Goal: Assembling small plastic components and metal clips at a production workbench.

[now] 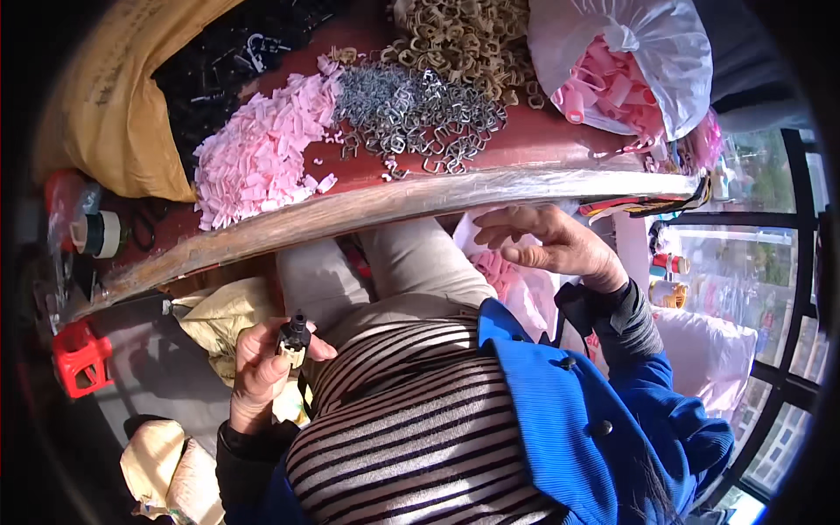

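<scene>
My left hand (259, 372) is closed round a small black plastic piece with a cream-coloured part (295, 339), held above my left thigh. What else lies under the fingers is hidden. My right hand (551, 245) is raised over the near table edge (420, 193), fingers stretched and apart, with nothing visible in it. On the red table top beyond lie a heap of pale pink strips (262, 144), a heap of silvery metal buckle-like loops (429, 114) and a heap of cream-coloured loops (468, 39).
A yellow sack (118, 105) of black pieces (223, 74) stands at the far left. A white plastic bag (674, 61) spills pink pieces (612, 83) at the far right. A tape roll (105, 234) and red stool (81, 357) are on the left. Windows (735, 289) line the right.
</scene>
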Available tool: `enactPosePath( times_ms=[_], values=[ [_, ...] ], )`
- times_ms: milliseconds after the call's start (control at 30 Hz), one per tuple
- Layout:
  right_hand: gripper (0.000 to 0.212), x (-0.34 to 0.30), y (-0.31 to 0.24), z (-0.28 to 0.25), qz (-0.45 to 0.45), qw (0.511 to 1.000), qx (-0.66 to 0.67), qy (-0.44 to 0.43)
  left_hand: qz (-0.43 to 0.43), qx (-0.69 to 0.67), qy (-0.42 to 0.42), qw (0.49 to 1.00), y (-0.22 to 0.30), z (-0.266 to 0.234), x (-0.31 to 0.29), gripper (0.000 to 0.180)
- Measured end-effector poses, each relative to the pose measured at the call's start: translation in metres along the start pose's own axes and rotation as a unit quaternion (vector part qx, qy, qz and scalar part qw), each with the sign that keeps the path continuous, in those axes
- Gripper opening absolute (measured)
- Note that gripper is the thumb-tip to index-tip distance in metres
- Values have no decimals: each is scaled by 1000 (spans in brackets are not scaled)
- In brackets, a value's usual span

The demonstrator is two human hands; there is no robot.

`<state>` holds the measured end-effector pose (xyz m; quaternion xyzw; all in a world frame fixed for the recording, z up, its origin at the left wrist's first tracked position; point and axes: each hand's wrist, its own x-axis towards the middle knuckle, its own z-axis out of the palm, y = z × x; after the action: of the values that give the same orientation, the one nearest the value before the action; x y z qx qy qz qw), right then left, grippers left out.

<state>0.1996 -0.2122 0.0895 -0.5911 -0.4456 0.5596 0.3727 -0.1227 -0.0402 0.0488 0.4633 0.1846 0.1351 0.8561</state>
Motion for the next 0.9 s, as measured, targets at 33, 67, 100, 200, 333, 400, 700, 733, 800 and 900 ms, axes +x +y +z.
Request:
enactPosePath(
  times_ms=[33, 67, 100, 200, 333, 400, 700, 733, 800, 900],
  values=[
    [44, -3, 5, -17, 2, 998, -23, 58, 9, 10, -16, 1000, 2, 0, 5, 42],
    [43, -5, 13, -39, 3, 992, -44, 115, 9, 30, 3, 1000, 3, 0, 13, 41],
    [39, -4, 18, -62, -10, 985, -48, 167, 10, 48, 28, 998, 4, 1, 20, 41],
    [27, 0, 51, -156, -27, 927, -184, 326, 5, 115, 44, 992, 2, -3, 53, 38],
    [32, 7, 34, -264, 25, 689, -535, 489, 14, 265, 36, 963, 0, -5, 93, 33],
    [32, 18, 35, -304, 23, 676, -560, 478, 64, 373, 23, 925, -6, -10, 108, 29],
    [33, 23, 59, -342, -24, 678, -556, 479, 57, 421, 26, 905, -9, -14, 124, 25],
    [34, 30, 57, -346, -15, 679, -571, 461, 45, 408, 25, 912, -7, -15, 126, 25],
    [36, 30, 50, -340, 11, 671, -606, 428, 27, 375, 13, 927, -4, -13, 131, 26],
    [38, 40, 46, -333, 37, 661, -652, 369, 20, 372, 19, 928, -7, -12, 133, 27]
  ],
)
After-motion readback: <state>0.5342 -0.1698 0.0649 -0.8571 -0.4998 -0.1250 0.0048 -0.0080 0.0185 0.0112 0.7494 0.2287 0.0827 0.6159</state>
